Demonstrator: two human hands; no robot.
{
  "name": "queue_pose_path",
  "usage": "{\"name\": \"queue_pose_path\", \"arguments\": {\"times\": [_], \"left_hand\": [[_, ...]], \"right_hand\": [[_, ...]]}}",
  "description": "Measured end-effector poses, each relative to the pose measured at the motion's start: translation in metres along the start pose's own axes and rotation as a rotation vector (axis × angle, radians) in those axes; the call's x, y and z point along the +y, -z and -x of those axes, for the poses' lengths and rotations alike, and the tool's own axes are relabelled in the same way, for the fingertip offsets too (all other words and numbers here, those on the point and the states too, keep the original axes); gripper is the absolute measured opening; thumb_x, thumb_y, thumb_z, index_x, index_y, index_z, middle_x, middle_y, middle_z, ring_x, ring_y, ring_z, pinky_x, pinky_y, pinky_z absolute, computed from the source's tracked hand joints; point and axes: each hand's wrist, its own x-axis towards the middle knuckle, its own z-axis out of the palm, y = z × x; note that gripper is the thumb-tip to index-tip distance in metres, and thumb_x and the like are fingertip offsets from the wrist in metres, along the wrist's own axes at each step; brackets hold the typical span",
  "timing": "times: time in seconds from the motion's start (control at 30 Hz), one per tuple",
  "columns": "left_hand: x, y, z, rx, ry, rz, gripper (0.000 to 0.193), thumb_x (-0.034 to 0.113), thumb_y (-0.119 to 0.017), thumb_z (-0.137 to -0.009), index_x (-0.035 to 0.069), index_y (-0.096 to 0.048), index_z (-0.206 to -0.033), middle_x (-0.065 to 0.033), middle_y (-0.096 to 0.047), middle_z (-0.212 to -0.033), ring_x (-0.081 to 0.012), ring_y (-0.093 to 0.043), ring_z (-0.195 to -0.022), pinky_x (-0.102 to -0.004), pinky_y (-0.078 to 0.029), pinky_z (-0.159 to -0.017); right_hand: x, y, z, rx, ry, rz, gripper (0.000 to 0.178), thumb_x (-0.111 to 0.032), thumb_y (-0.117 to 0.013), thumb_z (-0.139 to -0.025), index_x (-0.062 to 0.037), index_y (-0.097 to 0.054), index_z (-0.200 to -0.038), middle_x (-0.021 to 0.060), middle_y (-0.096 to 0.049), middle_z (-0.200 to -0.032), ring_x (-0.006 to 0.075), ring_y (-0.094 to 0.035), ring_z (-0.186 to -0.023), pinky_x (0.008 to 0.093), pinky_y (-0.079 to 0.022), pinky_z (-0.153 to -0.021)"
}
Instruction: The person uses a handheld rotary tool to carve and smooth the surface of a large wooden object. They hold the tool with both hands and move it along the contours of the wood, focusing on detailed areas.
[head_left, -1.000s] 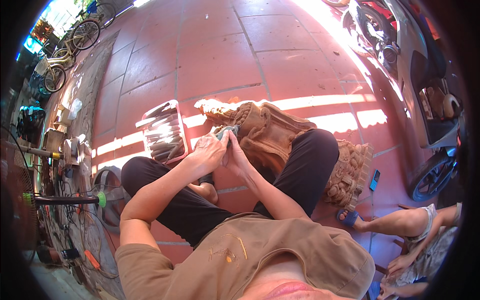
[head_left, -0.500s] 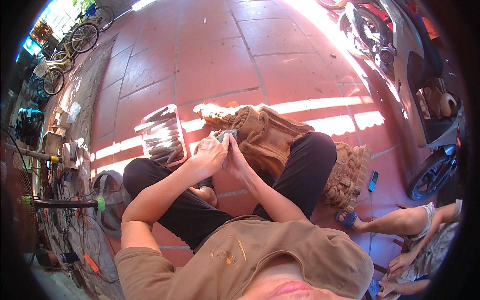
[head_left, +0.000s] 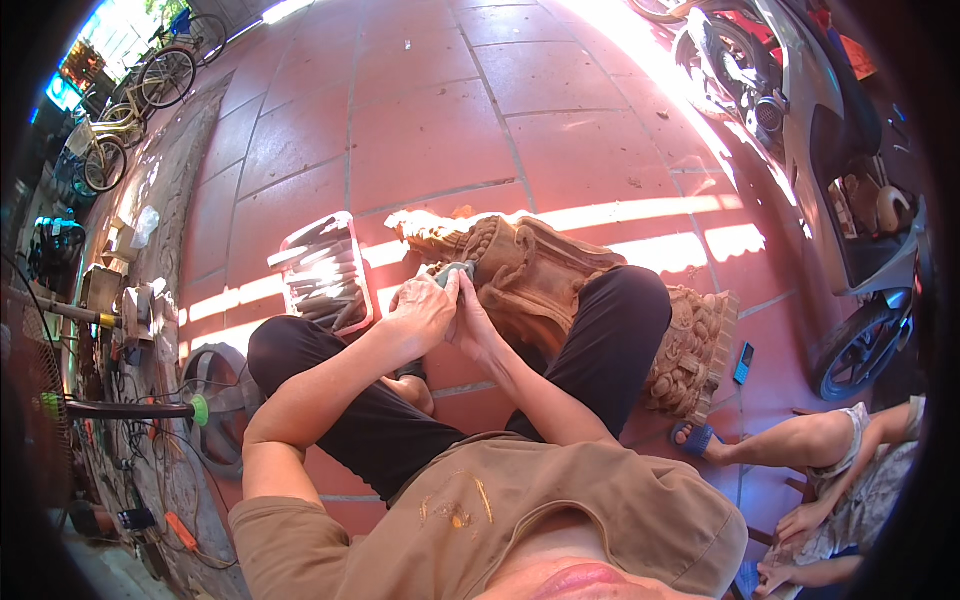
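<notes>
Between my raised knees lies a brown carved wooden piece (head_left: 545, 262) with scrolls and beading, tilted on the floor. My left hand (head_left: 420, 306) is closed, its fingers at a small grey-green piece (head_left: 457, 271) at the carving's near left end. Against it, my right hand (head_left: 471, 318) also closes on that grey-green piece, fingertips pressed together. The piece may be folded sandpaper, but most of it is hidden by my fingers. Just left of my hands stands a pink-rimmed tray (head_left: 362, 272) full of long, dark, slim tools.
Beyond my right knee lies a second carved wooden piece (head_left: 692, 352), with a phone (head_left: 743, 363) beside it. Another person's sandalled foot (head_left: 697, 439) is close by. A motorbike (head_left: 850, 330) stands at right. A fan (head_left: 215, 405) and cables are at left; bicycles (head_left: 165, 78) stand far left.
Both hands have shifted very slightly while staying together on the grey-green piece at the carving. Nothing else has visibly moved.
</notes>
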Motion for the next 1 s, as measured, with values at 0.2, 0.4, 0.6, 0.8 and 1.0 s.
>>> {"name": "queue_pose_path", "arguments": {"times": [0.2, 0.4, 0.6, 0.8, 1.0], "left_hand": [[0.0004, 0.0024, 0.0007, -0.012, 0.002, -0.006, 0.072, 0.018, -0.072, -0.076, -0.005, -0.035, -0.134, -0.0304, -0.057, -0.097, -0.0398, -0.062, -0.089, -0.0445, -0.053, -0.072], [0.0017, 0.0072, 0.0029, -0.036, 0.016, 0.012, 0.074, 0.019, -0.072, -0.077, -0.003, -0.034, -0.136, -0.0313, -0.055, -0.101, -0.0401, -0.062, -0.090, -0.0443, -0.053, -0.073], [0.0022, 0.0047, 0.0014, -0.058, 0.029, 0.011, 0.076, 0.019, -0.072, -0.077, -0.003, -0.032, -0.138, -0.0313, -0.055, -0.102, -0.0403, -0.062, -0.090, -0.0444, -0.053, -0.073], [0.0015, 0.0028, 0.0015, -0.043, 0.022, -0.002, 0.078, 0.018, -0.072, -0.077, -0.003, -0.031, -0.139, -0.0315, -0.055, -0.101, -0.0404, -0.063, -0.090, -0.0442, -0.053, -0.073], [0.0017, 0.0036, 0.0013, -0.050, 0.017, 0.004, 0.077, 0.019, -0.072, -0.077, -0.003, -0.031, -0.139, -0.0320, -0.055, -0.101, -0.0406, -0.062, -0.090, -0.0447, -0.052, -0.074]], "right_hand": [[-0.0017, -0.0054, 0.0028, 0.010, 0.010, 0.009, 0.059, -0.065, -0.045, -0.088, -0.0192, -0.046, -0.125, 0.0001, -0.056, -0.122, 0.0151, -0.058, -0.107, 0.0370, -0.051, -0.084], [-0.0011, -0.0054, 0.0027, 0.013, 0.008, 0.000, 0.058, -0.065, -0.044, -0.088, -0.0191, -0.047, -0.125, 0.0001, -0.058, -0.120, 0.0150, -0.059, -0.105, 0.0366, -0.051, -0.083], [-0.0009, -0.0045, 0.0031, 0.013, 0.007, 0.012, 0.058, -0.065, -0.044, -0.089, -0.0191, -0.047, -0.124, 0.0004, -0.057, -0.121, 0.0154, -0.059, -0.105, 0.0373, -0.051, -0.084], [0.0001, -0.0029, 0.0013, 0.021, 0.006, 0.010, 0.058, -0.065, -0.043, -0.089, -0.0193, -0.047, -0.125, 0.0004, -0.057, -0.121, 0.0158, -0.058, -0.107, 0.0380, -0.050, -0.085], [-0.0010, -0.0027, 0.0023, -0.001, -0.002, 0.011, 0.058, -0.065, -0.043, -0.089, -0.0197, -0.046, -0.125, -0.0001, -0.056, -0.123, 0.0152, -0.056, -0.109, 0.0387, -0.050, -0.085]]}}
